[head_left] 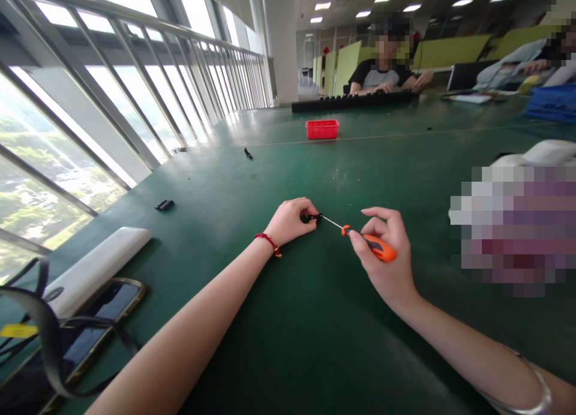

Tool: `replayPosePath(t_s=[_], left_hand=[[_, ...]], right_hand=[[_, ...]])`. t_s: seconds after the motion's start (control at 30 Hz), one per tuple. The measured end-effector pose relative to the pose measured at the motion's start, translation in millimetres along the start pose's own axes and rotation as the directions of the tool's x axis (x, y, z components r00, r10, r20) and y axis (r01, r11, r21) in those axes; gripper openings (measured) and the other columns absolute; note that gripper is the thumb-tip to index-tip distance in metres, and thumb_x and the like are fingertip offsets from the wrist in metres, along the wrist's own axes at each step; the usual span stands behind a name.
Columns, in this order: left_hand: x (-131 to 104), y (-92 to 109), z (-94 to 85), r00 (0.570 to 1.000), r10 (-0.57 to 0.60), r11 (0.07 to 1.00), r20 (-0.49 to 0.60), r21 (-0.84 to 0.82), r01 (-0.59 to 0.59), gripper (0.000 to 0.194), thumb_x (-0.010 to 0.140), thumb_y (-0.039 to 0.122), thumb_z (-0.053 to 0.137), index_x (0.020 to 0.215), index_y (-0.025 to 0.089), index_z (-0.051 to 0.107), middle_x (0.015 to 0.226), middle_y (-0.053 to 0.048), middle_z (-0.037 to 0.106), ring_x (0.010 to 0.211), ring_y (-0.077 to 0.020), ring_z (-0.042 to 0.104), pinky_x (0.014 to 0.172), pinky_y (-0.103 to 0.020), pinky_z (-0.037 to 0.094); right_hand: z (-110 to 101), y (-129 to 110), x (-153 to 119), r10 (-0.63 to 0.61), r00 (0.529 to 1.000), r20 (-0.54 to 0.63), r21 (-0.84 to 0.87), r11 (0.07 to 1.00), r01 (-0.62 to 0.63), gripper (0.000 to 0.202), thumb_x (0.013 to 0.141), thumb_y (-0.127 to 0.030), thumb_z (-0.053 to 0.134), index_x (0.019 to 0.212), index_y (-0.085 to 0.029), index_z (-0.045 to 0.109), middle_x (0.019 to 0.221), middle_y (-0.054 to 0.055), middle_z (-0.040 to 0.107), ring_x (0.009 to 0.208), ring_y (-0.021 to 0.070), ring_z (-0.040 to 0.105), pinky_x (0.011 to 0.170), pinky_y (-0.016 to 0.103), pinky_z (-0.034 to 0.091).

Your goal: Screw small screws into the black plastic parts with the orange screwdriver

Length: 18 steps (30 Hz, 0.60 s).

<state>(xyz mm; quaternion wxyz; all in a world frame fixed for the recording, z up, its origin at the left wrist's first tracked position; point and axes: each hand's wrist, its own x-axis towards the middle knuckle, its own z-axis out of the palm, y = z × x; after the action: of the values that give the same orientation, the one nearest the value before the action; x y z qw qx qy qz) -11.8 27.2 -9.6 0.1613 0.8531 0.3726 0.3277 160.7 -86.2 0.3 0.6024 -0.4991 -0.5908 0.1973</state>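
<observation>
My left hand (pixel 292 222) rests low over the green table, its fingers closed on a small black part (pixel 308 217) that is mostly hidden by them. From the right, my right hand (pixel 387 247) holds a screwdriver (pixel 380 247) with an orange and black handle, thumb on one side and fingers curled on the other. The thin metal shaft points left, and its tip meets the black part at my left fingertips. Whether the tip sits in a screw is too small to tell.
A red basket (pixel 322 129) stands ahead on the green table (pixel 288 175). Small black pieces (pixel 164 205) lie to the left, near a white bar-shaped case (pixel 103 265), a phone (pixel 108 307) and a dark strap (pixel 49 337). Other people sit across the table; a blue basket (pixel 551 105) is far right.
</observation>
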Motion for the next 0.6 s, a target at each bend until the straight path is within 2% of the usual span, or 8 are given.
replayPosePath(t_s=[0.1,0.2,0.27,0.4,0.53,0.6], left_hand=[[-0.1,0.1,-0.1,1.0,-0.001,1.0,0.0,-0.001,0.001,0.01,0.068,0.014,0.059,0.075,0.016,0.065,0.077,-0.002,0.066,0.071,-0.0131,0.061,0.067,-0.024,0.05],[0.0,0.3,-0.2,1.0,-0.001,1.0,0.0,-0.003,0.001,0.01,0.067,0.013,0.059,0.074,0.015,0.065,0.077,-0.002,0.066,0.071,-0.0132,0.06,0.067,-0.024,0.05],[0.0,0.5,-0.4,1.0,-0.002,1.0,0.003,-0.005,0.002,0.01,0.067,0.014,0.059,0.074,0.015,0.066,0.078,-0.002,0.066,0.071,-0.0132,0.06,0.067,-0.024,0.05],[0.0,0.7,-0.6,1.0,-0.007,1.0,0.004,-0.007,0.007,0.011,0.067,0.013,0.059,0.075,0.015,0.066,0.078,-0.002,0.066,0.071,-0.013,0.06,0.067,-0.023,0.05],[0.1,0.9,-0.5,1.0,-0.009,1.0,0.006,-0.003,0.009,0.01,0.067,0.013,0.059,0.074,0.016,0.065,0.077,-0.002,0.066,0.07,-0.0126,0.06,0.066,-0.023,0.049],[0.0,1.1,-0.6,1.0,-0.012,1.0,0.007,-0.003,0.012,0.01,0.067,0.013,0.059,0.074,0.016,0.066,0.077,-0.002,0.066,0.071,-0.0127,0.06,0.066,-0.023,0.049]], right_hand=[[-0.2,-0.2,0.0,0.039,0.998,0.041,-0.019,0.999,-0.038,0.014,0.08,-0.031,0.06,0.088,-0.021,0.054,0.062,-0.005,0.05,0.047,0.0093,0.046,0.044,0.023,0.039],[-0.1,0.0,0.2,-0.032,0.999,-0.041,-0.004,0.999,0.032,0.028,0.075,-0.026,0.064,0.1,-0.022,0.051,0.074,-0.003,0.053,0.059,0.0122,0.054,0.054,0.026,0.047],[0.0,0.4,-0.1,-0.03,0.999,-0.036,0.006,1.0,0.03,0.034,0.074,-0.026,0.064,0.104,-0.022,0.049,0.071,-0.004,0.051,0.06,0.0131,0.055,0.056,0.027,0.047],[0.0,0.7,-1.0,0.032,0.998,0.045,-0.029,0.999,-0.031,0.018,0.08,-0.03,0.059,0.094,-0.022,0.053,0.06,-0.006,0.047,0.047,0.0098,0.045,0.044,0.024,0.039],[0.2,0.8,-0.6,-0.034,0.999,-0.037,0.016,0.999,0.035,0.032,0.075,-0.023,0.064,0.103,-0.021,0.049,0.07,-0.004,0.05,0.055,0.0106,0.05,0.054,0.026,0.046],[0.0,0.8,-0.6,0.005,1.0,0.009,0.027,1.0,-0.005,0.028,0.076,-0.024,0.063,0.1,-0.021,0.049,0.065,-0.006,0.049,0.052,0.0106,0.049,0.051,0.025,0.044]])
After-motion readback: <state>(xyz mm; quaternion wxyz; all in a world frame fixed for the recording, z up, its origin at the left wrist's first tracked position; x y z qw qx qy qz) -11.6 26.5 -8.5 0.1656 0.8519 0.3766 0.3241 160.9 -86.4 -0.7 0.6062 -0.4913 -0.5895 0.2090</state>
